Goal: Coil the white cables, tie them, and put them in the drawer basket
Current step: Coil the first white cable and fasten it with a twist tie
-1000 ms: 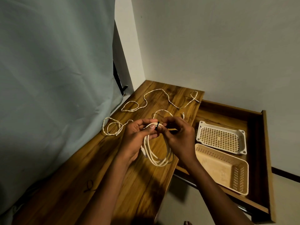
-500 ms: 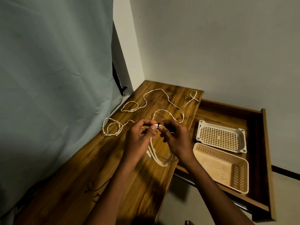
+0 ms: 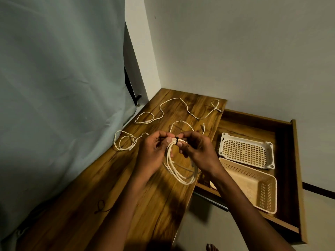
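A coiled white cable [image 3: 178,175] hangs between both hands above the wooden tabletop [image 3: 157,196]. A black tie [image 3: 177,140] wraps its strands at the top. My left hand [image 3: 154,153] pinches the coil just left of the tie. My right hand [image 3: 197,151] pinches it just right of the tie. Loose white cables lie behind: a long one [image 3: 183,105] across the far end, a looped one [image 3: 125,142] at the left edge, and another [image 3: 179,122] partly hidden by my hands. Two baskets sit in the open drawer [image 3: 293,160]: a white one [image 3: 246,153] and a beige one [image 3: 253,189].
A pale curtain [image 3: 63,87] hangs along the left side of the tabletop. A dark tie [image 3: 100,205] lies on the wood near the front left. The wall corner closes the far end. Bare toes [image 3: 212,248] show at the bottom edge.
Both hands stay at the tie on top of the coil, with small finger shifts. The tie now sits snug around the strands. The coil hangs slightly lower between the hands.
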